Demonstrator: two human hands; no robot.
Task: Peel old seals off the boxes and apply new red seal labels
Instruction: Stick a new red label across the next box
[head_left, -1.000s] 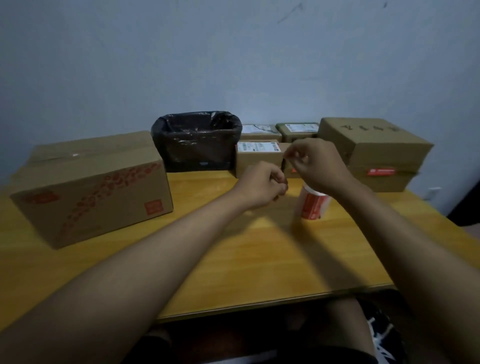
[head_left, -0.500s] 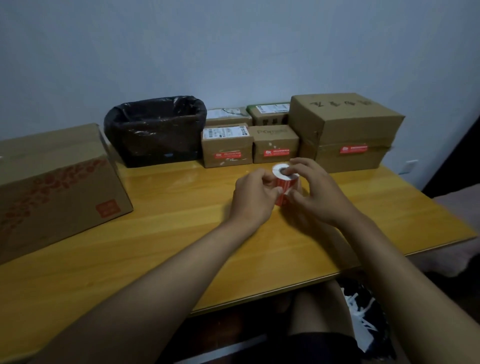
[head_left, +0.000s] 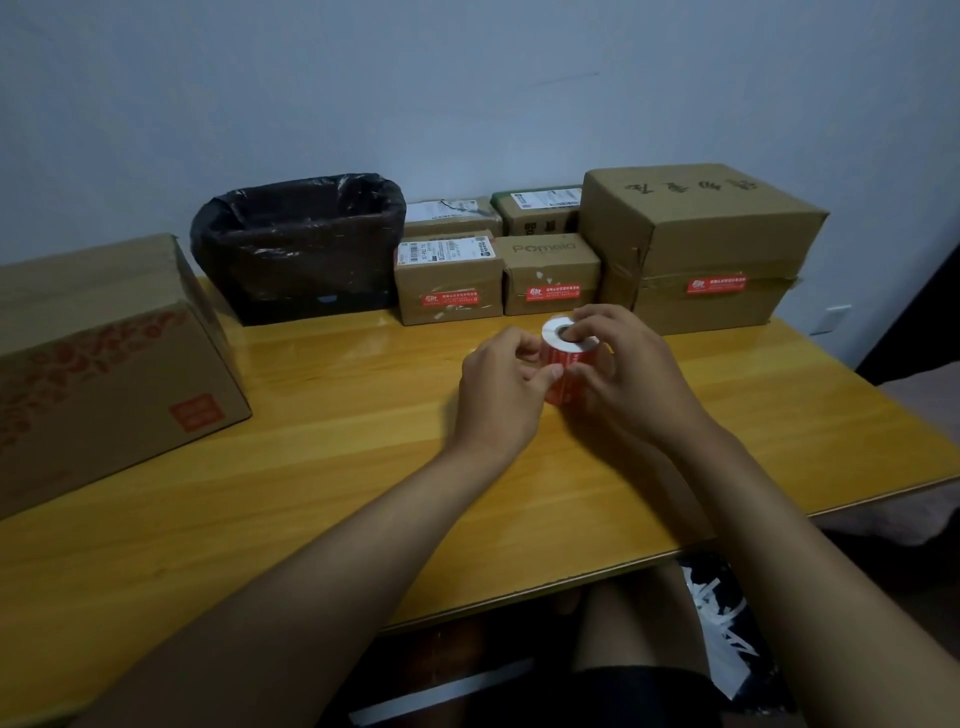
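Fingers of the right hand are curling round a roll of red seal labels, one fingertip resting over the white core hole, while the left hand is pinching the roll's near left side between thumb and forefinger. The roll is standing upright on the counter between the two hands, its long axis vertical and its open core pointing up.

Half a second ago both hands were already closing on the roll in much the same way; a second ago they were raised above it, fingertips together, with the roll standing free below the right hand.

Just beyond the roll, two small boxes are sitting side by side, each bearing a red seal on its near face, with two more behind them. A large box to the right is carrying a red seal too. A bin lined in black is standing to the left, and a long box is lying at the far left edge.
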